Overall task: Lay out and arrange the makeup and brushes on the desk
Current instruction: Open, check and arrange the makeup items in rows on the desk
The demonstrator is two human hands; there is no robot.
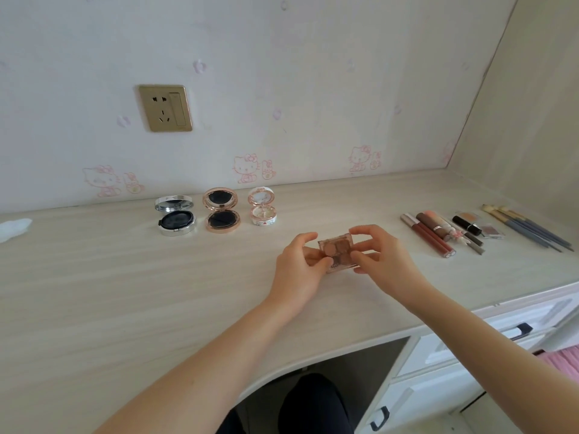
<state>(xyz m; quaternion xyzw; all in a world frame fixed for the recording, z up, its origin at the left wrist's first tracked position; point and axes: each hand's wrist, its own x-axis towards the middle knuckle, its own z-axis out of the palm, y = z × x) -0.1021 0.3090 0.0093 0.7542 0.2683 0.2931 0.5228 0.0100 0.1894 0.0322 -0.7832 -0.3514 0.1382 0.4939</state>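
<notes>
A small square eyeshadow palette (337, 250) with brown pans sits between both my hands at the middle of the pale wooden desk (125, 292). My left hand (299, 270) grips its left side and my right hand (380, 256) grips its right side and top edge. Behind it three round compacts stand open in a row: a silver compact (175, 219), a rose-gold compact (221, 211) and a white and pink compact (262, 208). At the right lie lip gloss tubes (430, 234), a black lipstick (466, 225) and several grey-handled brushes (529, 228).
A white tissue (14, 228) lies at the desk's far left edge. A gold wall socket (165, 108) is above the compacts. White drawers (454, 364) with dark handles sit under the desk's right end. A side wall bounds the desk's right end.
</notes>
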